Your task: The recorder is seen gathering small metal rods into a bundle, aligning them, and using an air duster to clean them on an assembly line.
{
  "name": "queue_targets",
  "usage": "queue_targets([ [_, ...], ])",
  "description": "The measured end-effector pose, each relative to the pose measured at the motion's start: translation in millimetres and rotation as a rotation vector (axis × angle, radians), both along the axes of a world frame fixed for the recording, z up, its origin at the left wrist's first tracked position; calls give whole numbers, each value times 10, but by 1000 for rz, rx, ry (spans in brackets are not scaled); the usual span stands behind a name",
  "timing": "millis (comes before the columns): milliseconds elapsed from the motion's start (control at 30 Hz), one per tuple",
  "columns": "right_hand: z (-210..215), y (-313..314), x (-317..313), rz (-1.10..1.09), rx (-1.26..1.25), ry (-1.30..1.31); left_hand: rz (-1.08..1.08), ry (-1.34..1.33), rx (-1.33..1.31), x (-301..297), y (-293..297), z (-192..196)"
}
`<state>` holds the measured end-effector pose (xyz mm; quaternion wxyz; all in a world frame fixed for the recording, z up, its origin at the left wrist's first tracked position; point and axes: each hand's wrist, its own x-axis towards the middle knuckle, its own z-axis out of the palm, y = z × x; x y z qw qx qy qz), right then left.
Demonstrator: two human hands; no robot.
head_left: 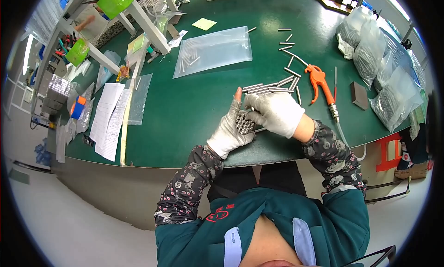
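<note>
My left hand (230, 133), in a white glove with a bare thumb tip, is wrapped round a bundle of metal pins (244, 124), whose round ends face up. My right hand (277, 113), also gloved in white, bends its fingers together at the bundle's top edge. What those fingertips pinch, if anything, is hidden. Just beyond the hands lies a loose heap of metal pins (266, 89), with several more scattered farther back. A clear plastic bag (217, 49) with some pins inside lies flat at the back.
An orange air blow gun (319, 82) with a hose lies right of the heap, near a thin red-handled tool (335, 89) and a dark block (359, 95). Bags of pins (395, 100) crowd the right edge. Papers (107, 121) and a shelf frame (145, 26) stand left on the green table (185, 114).
</note>
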<state>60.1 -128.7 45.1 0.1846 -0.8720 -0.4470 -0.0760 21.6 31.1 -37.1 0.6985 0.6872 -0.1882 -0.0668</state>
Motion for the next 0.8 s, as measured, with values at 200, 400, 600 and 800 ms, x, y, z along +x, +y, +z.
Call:
queue_targets([
  [200,-118,-9,12,-13,228,245,9,26,-45,-6,-3,-18],
  [400,-161,-311,281,-38,1338,1406,56,-49,94,-46,-41,148],
  [600,-376,-323,314,42,1388,1789,76,-106,152,-35,-48,149],
  [800,-88,-34,24,40,237,278,50,-37,90,-27,13,52],
])
